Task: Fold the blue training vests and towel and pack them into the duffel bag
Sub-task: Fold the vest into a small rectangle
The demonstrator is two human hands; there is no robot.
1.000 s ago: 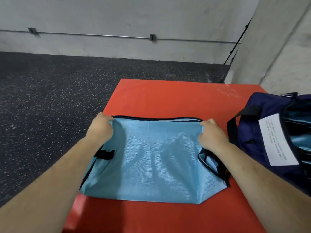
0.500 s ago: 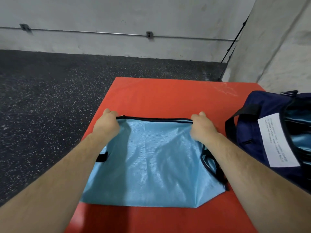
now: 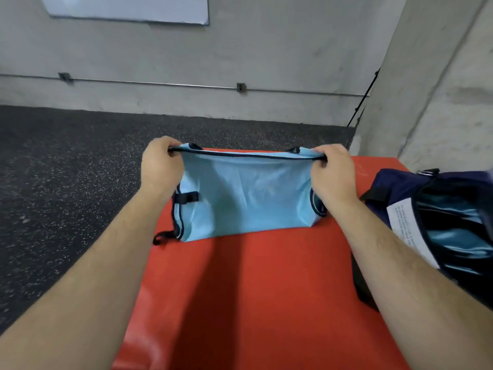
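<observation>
A light blue training vest [image 3: 245, 198] with dark trim hangs folded between my hands, lifted above the red mat [image 3: 256, 289]. My left hand [image 3: 160, 166] grips its upper left corner and my right hand [image 3: 332, 169] grips its upper right corner. The top edge is stretched taut between them; the lower edge hangs just above or on the mat. The navy duffel bag [image 3: 440, 209] lies open at the right, showing blue fabric inside and a white label.
The red mat lies on dark speckled rubber floor [image 3: 66, 182]. A grey concrete wall [image 3: 240, 54] with a thin conduit runs behind, a concrete column [image 3: 440, 89] stands at the right, and a whiteboard [image 3: 128, 8] hangs at the top.
Both hands have raised the vest by its far edge off the mat and drawn it away from me. The camera has tilted upward.
</observation>
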